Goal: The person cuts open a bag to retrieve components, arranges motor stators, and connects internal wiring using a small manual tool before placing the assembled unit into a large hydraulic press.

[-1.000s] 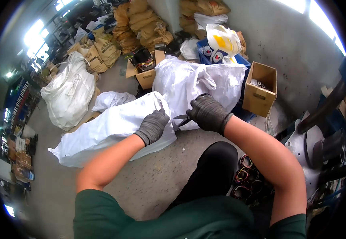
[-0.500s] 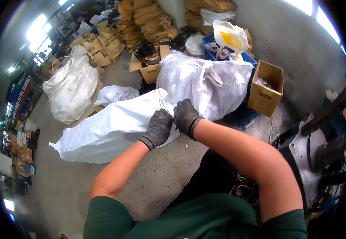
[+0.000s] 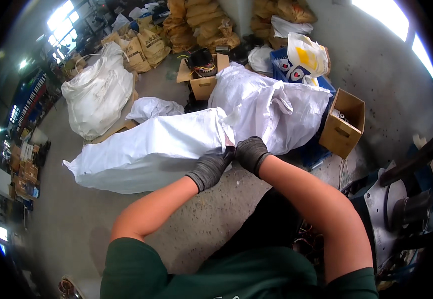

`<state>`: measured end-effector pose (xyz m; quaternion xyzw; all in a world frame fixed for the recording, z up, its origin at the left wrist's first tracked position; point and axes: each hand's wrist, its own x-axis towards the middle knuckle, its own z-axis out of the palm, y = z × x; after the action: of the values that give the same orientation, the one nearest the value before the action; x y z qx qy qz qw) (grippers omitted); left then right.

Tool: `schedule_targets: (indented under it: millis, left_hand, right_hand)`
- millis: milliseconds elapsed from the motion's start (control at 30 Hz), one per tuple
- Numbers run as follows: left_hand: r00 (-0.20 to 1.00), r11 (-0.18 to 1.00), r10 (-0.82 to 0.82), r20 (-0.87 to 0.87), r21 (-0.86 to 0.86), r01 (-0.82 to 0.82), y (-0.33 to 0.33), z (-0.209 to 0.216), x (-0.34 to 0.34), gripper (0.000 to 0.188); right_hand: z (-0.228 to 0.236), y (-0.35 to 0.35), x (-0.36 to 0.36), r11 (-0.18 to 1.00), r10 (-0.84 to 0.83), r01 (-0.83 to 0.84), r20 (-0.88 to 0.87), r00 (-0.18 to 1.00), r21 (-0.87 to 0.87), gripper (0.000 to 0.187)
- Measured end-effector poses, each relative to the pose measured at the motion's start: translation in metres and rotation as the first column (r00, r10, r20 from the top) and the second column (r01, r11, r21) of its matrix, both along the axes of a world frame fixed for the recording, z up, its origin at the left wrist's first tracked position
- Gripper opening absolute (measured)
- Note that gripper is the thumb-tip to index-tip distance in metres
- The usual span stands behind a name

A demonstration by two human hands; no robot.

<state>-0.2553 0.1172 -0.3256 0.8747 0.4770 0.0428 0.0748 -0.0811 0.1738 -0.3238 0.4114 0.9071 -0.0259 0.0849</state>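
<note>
Both grips [image 3: 232,158] on sack [image 3: 146,149] edge — floor [image 3: 77,219] adj.

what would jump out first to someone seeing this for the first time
Two hands in grey gloves, the left hand and right hand, meet at the near end of a long white sack lying on the concrete floor in the middle. Just behind it slumps a second white sack, with an open cardboard box to its right. A big bulging white bag stands at upper left.
</note>
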Motion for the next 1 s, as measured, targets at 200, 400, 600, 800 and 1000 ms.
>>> schedule_targets:
  millis: [200, 400, 600, 800, 1000]
  left_hand:
    - [0.987, 0.995, 0.098, -0.124, 0.018, -0.097, 0.004, -0.019, 0.004, 0.058]
    - [0.996, 0.998, 0.036, 0.082, 0.051, -0.040, 0.003, -0.045, -0.017, 0.027]
    - [0.960, 0.997, -0.056, 0.273, 0.069, 0.039, -0.025, -0.045, -0.044, 0.018]
    - [0.974, 0.988, -0.109, 0.199, 0.126, 0.085, -0.025, -0.082, -0.038, 0.024]
    - [0.980, 0.983, -0.148, 0.133, 0.127, 0.131, -0.030, -0.072, -0.048, 0.025]
  right_hand:
    - [-0.008, 0.004, -0.014, 0.997, -0.045, 0.049, 0.070, 0.997, -0.057, 0.029]
    - [-0.026, -0.018, -0.025, 0.994, -0.032, 0.034, -0.024, 0.999, 0.104, 0.021]
    - [-0.022, -0.048, -0.024, 0.979, 0.169, -0.153, -0.115, 0.979, 0.138, 0.018]
    - [-0.022, -0.047, -0.021, 0.943, 0.266, -0.283, 0.117, 0.957, 0.173, 0.023]
    - [-0.063, -0.052, -0.050, 0.987, 0.009, -0.042, 0.210, 0.978, 0.155, 0.022]
